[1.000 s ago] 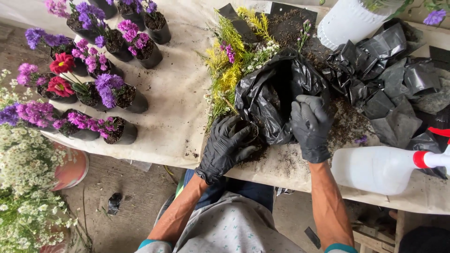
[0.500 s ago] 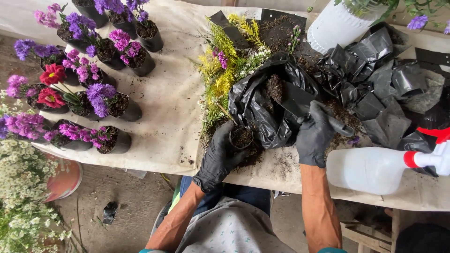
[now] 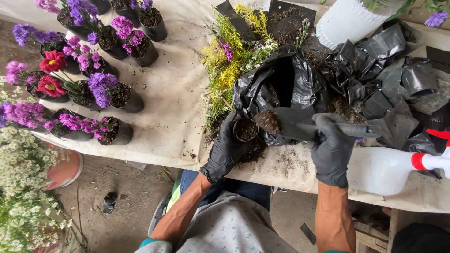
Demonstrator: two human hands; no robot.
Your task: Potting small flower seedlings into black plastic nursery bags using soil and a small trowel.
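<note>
**What is in your left hand?**
My left hand [image 3: 228, 149] wears a black glove. Its fingers [image 3: 233, 122] are curled around a small round black plastic pot [image 3: 245, 130] with dark soil in it. The pot sits at the near edge of the bench [image 3: 173, 103], which is covered with pale paper.

**And your right hand?**
My right hand [image 3: 332, 149] has a black glove too. Its fingers [image 3: 328, 124] are wrapped tight around the handle of a dark grey scoop [image 3: 290, 122]. A clump of brown soil [image 3: 268, 121] lies on the front of the scoop, right beside the pot's rim.

**Where does the soil come from?**
Just behind the scoop stands a big crinkly black plastic bag [image 3: 286, 84], open at the top.

**What else is near?**
A white plastic spray bottle with a red nozzle [image 3: 389, 168] lies right of my right hand. Yellow and green sprigs [image 3: 227, 65] lie left of the bag. Far left stand small black pots of purple, pink and red flowers [image 3: 89, 84].
</note>
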